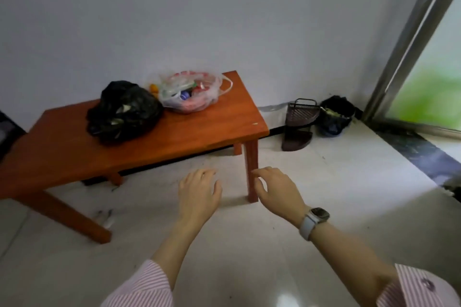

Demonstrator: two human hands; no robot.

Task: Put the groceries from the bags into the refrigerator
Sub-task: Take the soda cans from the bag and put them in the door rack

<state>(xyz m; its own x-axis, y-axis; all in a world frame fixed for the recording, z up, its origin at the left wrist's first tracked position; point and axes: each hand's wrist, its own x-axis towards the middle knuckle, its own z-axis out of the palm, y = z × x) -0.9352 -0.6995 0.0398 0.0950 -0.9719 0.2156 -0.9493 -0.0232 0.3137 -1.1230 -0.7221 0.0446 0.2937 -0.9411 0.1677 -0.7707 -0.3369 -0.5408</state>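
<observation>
- Two bags are seen on the desk (174,137), both toward its far edge: a black bag (122,112) near the middle of that edge and a clear bag (192,93) just beside it, closer to the far right corner.
- Coloured packets and a bottle cap can be made out through the clear bag; the contents of the black bag are hidden.
- A small orange thing (154,88) is glimpsed behind the two bags; what it is cannot be told.
- The left hand (198,192) and the right hand (277,190) are held out over the floor, short of the desk's near right corner and well apart from the bags.
- Nothing is held: each grip is apart, with fingers relaxed and loosely spread. A watch (314,220) is worn on the right wrist.
- The step in hand is judged to be the approach to the bags; no grocery has yet been taken out.
- The next move calls for a reach across the desk to a bag's handles or opening. The refrigerator is not in view.
</observation>
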